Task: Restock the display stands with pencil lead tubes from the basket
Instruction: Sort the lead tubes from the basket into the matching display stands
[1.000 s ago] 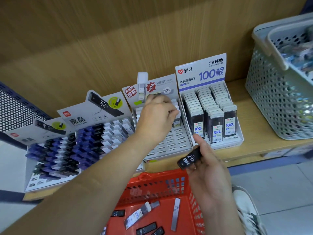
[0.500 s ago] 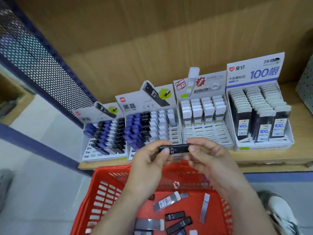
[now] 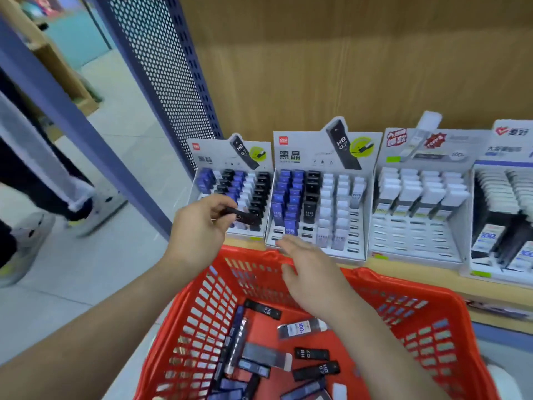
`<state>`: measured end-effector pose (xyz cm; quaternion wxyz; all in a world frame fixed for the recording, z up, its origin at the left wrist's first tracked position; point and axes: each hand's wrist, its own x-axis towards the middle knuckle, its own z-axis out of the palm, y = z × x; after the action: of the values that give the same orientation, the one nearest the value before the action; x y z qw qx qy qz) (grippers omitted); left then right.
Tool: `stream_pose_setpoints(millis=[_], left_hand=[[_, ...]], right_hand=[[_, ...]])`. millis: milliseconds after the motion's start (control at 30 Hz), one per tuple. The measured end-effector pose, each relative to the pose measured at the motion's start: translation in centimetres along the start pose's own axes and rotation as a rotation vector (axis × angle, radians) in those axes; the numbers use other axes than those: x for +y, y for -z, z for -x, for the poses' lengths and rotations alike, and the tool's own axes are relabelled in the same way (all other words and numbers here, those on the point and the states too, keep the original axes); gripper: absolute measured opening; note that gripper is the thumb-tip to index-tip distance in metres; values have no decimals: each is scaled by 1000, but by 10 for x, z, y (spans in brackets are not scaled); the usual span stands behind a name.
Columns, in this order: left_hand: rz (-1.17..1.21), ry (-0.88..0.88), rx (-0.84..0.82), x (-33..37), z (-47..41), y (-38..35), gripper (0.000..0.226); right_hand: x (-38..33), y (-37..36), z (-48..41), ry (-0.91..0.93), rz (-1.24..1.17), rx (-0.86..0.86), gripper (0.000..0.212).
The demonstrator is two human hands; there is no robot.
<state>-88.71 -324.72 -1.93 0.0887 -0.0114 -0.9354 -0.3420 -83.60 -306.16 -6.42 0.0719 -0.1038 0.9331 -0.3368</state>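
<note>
- Red basket point(image 3: 199, 319) sits just under the shelf point(image 3: 409, 268) edge, with loose lead tubes point(image 3: 311, 354) in its bottom, handy for picking.
- Leftmost display stand point(image 3: 230, 157) holds rows of black and blue tubes, so it is the likely target.
- Left hand point(image 3: 199, 226): fingers point(image 3: 219, 202) pinch a black HB tube point(image 3: 245, 216) right in front of that stand.
- Right hand point(image 3: 311, 269): fingers point(image 3: 288, 243) relaxed and empty, over the basket's far rim.

Header card point(image 3: 291, 155) says 黑晶 and HB 0.7; black tube point(image 3: 311, 354) in the basket point(image 3: 403, 284) reads HB 0.7, clear tube point(image 3: 301, 329) says 100.

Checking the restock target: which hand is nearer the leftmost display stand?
Left. The left hand is right before the stand; the right hand hovers over the red basket.
</note>
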Motion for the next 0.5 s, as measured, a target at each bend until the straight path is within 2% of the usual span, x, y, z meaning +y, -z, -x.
stream_pose_setpoints(millis=[167,333,500], left_hand=[[-160,-122,-41,-21,-13,9,16],[-217,-78,117,-54,-38,36,22],[-271,-79,57,-72,-58,35,20]], right_hand=[[-18,-16,-13,40,128,-89,50],[-34,-26,-34,65,248,-173,59],[-41,-42,-52,52,394,-186,63]])
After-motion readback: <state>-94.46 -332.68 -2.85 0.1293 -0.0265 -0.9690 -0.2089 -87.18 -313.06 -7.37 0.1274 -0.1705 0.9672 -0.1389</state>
